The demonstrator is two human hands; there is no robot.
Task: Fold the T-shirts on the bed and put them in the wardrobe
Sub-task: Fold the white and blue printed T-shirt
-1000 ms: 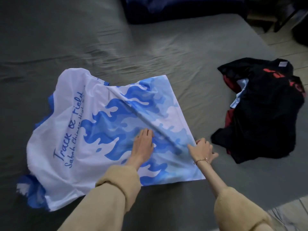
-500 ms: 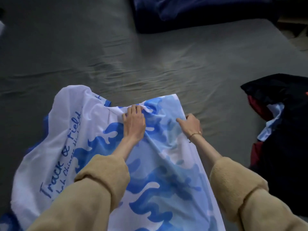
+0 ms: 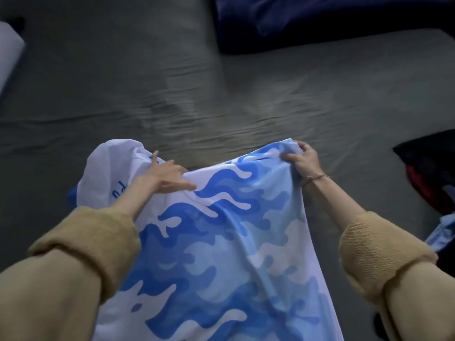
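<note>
Right hand (image 3: 304, 163) fingers (image 3: 288, 157) pinch the blue-white T-shirt (image 3: 221, 242) far corner; left hand (image 3: 162, 178) fingers (image 3: 183, 185) spread flat on its fold, bed (image 3: 221, 107) beyond.

Single head-worn view, looking forward and steeply down, close over the bed (image 3: 270, 94)
</note>
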